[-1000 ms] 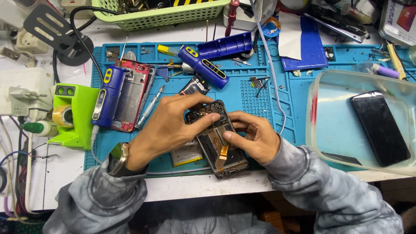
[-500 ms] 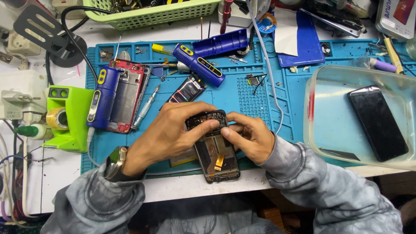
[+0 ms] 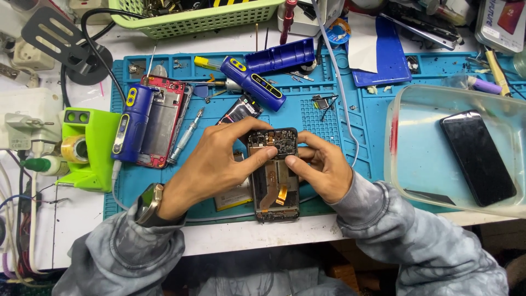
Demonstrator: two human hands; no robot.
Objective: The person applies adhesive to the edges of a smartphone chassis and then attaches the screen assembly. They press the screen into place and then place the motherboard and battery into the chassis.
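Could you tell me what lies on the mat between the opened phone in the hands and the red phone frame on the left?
In the head view, a slim silver screwdriver lies slanted between the opened phone and the red phone frame; the left hand covers part of that stretch.

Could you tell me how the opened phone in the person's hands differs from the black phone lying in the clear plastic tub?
The opened phone shows bare circuit parts and an orange flex cable; the black phone shows only a smooth dark face. The opened phone lies on the blue mat, gripped by the left hand and right hand; the black phone rests untouched in the clear tub. Both are flat, slim rectangles.
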